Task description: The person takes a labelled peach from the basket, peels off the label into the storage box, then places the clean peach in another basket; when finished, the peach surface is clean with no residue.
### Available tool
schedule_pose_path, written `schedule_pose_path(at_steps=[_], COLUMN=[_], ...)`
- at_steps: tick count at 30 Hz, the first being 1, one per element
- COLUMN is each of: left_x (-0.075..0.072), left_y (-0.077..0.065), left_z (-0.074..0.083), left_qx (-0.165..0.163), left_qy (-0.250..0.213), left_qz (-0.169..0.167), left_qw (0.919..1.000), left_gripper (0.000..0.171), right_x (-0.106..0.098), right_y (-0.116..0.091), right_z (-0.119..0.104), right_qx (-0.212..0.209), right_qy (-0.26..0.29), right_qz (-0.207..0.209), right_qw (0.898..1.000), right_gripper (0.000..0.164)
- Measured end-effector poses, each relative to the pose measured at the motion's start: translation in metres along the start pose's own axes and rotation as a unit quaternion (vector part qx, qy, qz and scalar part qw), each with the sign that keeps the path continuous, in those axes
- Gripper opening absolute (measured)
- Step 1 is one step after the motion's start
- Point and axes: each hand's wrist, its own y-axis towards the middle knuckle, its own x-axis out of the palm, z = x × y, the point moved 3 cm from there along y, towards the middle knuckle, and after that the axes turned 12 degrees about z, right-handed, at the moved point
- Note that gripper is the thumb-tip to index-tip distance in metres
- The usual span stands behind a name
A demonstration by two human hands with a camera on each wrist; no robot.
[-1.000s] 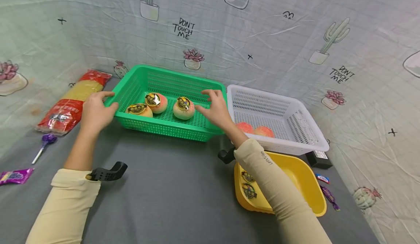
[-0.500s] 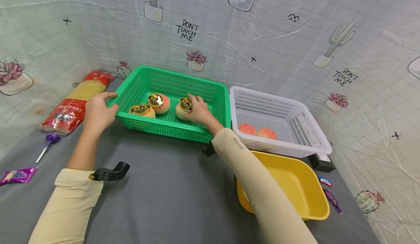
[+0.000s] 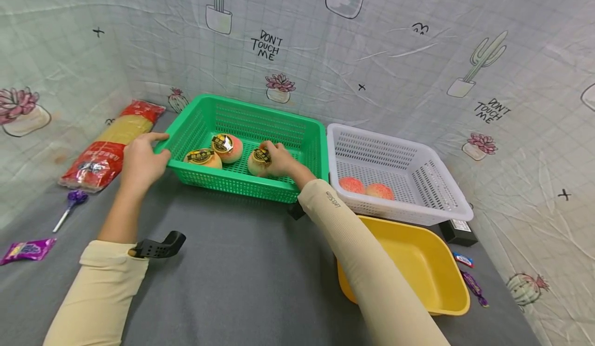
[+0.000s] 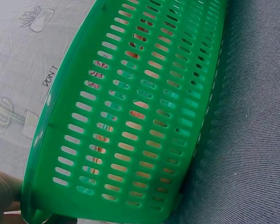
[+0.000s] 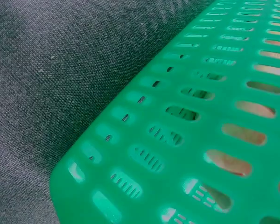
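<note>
My left hand (image 3: 143, 161) grips the left rim of a green plastic basket (image 3: 232, 185); in the left wrist view, part of that hand shows at the rim's lower left corner. Inside the basket, my right hand (image 3: 281, 161) holds a pale peach (image 3: 256, 166) with a black-and-gold label, its fingers over the top and right side. Two more labelled peaches, a pinkish peach (image 3: 234, 152) and a yellowish peach (image 3: 212, 162), lie to its left. The right wrist view is filled by the basket's slotted wall (image 5: 177, 116), which mostly hides the hand behind it.
A white basket (image 3: 432, 214) with two pink peaches (image 3: 379, 191) stands right of the green one. Nearer me is a yellow tub (image 3: 418, 263), partly behind my right sleeve. A red-and-yellow packet (image 3: 109, 144), a lollipop (image 3: 74, 199) and a purple candy (image 3: 29, 250) lie left.
My right hand has moved left and down from the basket's right side onto the nearest peach and taken hold of it. My left hand has stayed on the rim.
</note>
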Motion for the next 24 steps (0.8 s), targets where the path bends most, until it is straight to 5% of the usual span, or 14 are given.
schedule_pose_path(at_steps=[5, 10, 16, 24], left_x=[0.0, 0.0, 0.0, 0.001], left_y=[-0.003, -0.005, -0.006, -0.005], left_z=[0.0, 0.0, -0.001, -0.003], left_qx=[-0.002, -0.001, -0.001, 0.011], left_qy=[-0.002, -0.003, -0.004, -0.004], left_qz=[-0.003, 0.001, 0.001, -0.004], left_qw=[1.0, 1.0, 1.0, 0.9999], left_gripper=[0.045, 0.045, 0.046, 0.048], right_x=[0.004, 0.003, -0.013, -0.063], right_y=[-0.004, -0.008, -0.023, -0.066], right_z=[-0.004, -0.009, -0.012, -0.016], right_qx=[-0.056, -0.095, -0.094, -0.093], right_qy=[-0.016, -0.037, -0.009, 0.057], right_qz=[-0.03, -0.015, 0.042, 0.14], right_qw=[0.998, 0.995, 0.995, 0.984], right_gripper=[0.058, 0.054, 0.062, 0.07])
